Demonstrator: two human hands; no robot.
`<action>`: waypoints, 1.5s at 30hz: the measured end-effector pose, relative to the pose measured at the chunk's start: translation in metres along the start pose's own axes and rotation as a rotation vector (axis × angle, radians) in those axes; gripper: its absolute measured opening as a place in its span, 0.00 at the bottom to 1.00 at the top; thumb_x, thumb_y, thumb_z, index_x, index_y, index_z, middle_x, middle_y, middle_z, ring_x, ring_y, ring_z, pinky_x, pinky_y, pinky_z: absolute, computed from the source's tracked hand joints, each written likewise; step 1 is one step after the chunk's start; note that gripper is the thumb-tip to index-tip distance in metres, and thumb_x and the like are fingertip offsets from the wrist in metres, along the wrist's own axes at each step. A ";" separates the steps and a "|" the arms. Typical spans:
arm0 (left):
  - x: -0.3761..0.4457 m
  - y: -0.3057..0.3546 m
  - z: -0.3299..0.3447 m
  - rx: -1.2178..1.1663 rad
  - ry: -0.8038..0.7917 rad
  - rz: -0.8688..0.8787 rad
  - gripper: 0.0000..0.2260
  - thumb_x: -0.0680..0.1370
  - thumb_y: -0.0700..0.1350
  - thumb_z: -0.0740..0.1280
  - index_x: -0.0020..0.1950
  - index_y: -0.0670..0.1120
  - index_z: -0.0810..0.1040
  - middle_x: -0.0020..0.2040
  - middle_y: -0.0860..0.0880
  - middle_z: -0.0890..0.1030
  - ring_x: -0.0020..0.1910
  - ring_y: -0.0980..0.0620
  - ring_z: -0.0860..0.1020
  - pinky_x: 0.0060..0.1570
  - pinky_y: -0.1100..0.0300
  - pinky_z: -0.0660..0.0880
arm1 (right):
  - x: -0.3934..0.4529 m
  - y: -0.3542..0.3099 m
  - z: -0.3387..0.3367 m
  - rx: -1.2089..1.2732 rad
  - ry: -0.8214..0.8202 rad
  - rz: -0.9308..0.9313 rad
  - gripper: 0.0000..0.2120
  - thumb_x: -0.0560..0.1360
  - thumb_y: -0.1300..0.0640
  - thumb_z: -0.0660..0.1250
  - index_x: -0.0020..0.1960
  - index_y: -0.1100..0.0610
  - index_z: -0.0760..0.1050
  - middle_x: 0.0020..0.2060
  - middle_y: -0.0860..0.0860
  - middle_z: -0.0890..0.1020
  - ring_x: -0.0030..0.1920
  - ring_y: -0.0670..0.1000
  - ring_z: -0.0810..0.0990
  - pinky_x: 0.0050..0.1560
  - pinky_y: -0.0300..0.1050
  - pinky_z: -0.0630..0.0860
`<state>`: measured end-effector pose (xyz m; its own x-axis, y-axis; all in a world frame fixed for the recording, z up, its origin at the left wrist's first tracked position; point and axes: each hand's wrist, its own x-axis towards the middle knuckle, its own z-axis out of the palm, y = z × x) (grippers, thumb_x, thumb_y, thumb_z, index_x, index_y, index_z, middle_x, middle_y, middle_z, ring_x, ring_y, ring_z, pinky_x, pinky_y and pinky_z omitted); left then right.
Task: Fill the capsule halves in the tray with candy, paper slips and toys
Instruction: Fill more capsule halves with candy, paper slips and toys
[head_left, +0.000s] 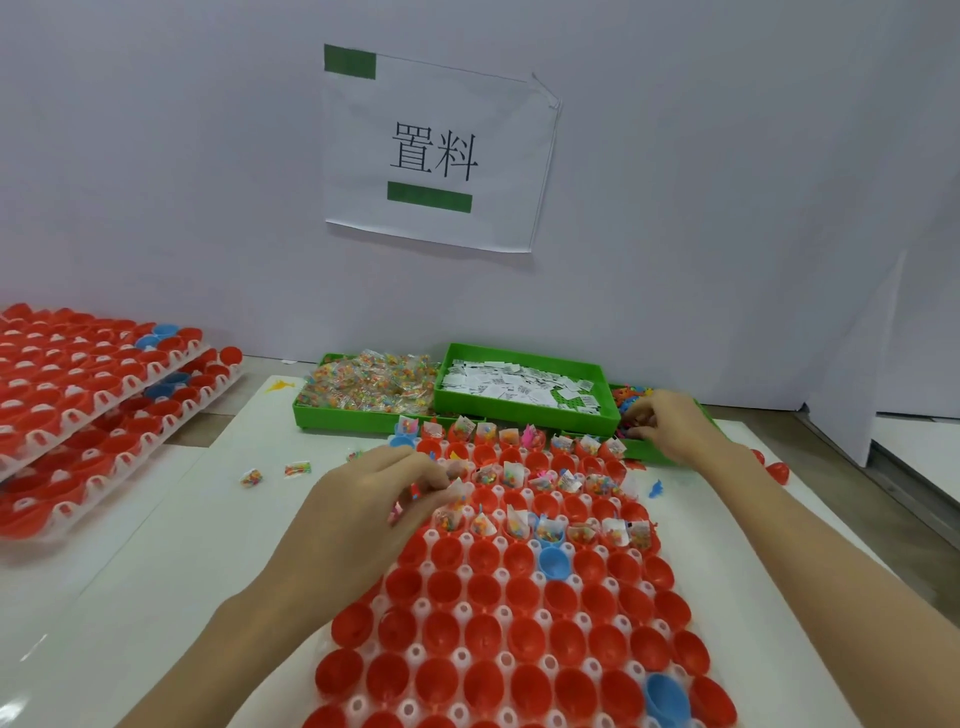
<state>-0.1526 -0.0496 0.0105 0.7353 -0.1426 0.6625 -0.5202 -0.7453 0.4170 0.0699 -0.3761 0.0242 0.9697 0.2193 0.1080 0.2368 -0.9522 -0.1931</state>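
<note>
Nearest the camera, the white capsule tray (524, 665) holds rows of empty red capsule halves (485, 636), with filled ones in the rows just beyond the left hand (384, 499). That hand pinches a small candy packet (457, 493) over a half at the tray's left edge. Farther off, the right hand (667, 423) curls its fingers into the green toy bin (631, 400); what it grips is unclear.

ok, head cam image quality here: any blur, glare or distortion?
Head view: wide-angle bend, the table edge slants at right. Light is soft and even, with faint shadows. Pale sheen on the near red capsule halves. Left hand and right hand look slightly soft; the wall sign reads sharp.
</note>
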 end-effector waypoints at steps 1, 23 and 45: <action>0.000 -0.001 -0.001 0.022 0.008 0.006 0.13 0.79 0.56 0.67 0.45 0.48 0.83 0.42 0.61 0.79 0.37 0.62 0.75 0.40 0.61 0.77 | 0.002 0.001 0.000 -0.004 -0.004 0.001 0.12 0.77 0.60 0.75 0.59 0.59 0.84 0.54 0.55 0.86 0.49 0.52 0.80 0.49 0.39 0.71; 0.001 0.002 -0.001 -0.149 0.008 -0.028 0.05 0.73 0.46 0.76 0.47 0.47 0.88 0.45 0.59 0.86 0.39 0.61 0.81 0.40 0.63 0.79 | -0.092 -0.087 0.000 0.594 0.404 -0.242 0.04 0.78 0.61 0.72 0.51 0.54 0.82 0.41 0.44 0.84 0.43 0.41 0.83 0.48 0.35 0.80; -0.001 0.018 0.007 -0.225 0.105 0.020 0.07 0.73 0.46 0.76 0.49 0.46 0.88 0.44 0.56 0.86 0.43 0.60 0.84 0.47 0.68 0.78 | -0.160 -0.144 0.003 0.924 0.138 -0.482 0.05 0.77 0.55 0.74 0.51 0.53 0.86 0.43 0.43 0.87 0.46 0.48 0.87 0.49 0.42 0.83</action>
<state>-0.1598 -0.0670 0.0131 0.6810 -0.0782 0.7281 -0.6261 -0.5777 0.5236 -0.1190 -0.2738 0.0314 0.7589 0.4501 0.4707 0.6064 -0.2246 -0.7628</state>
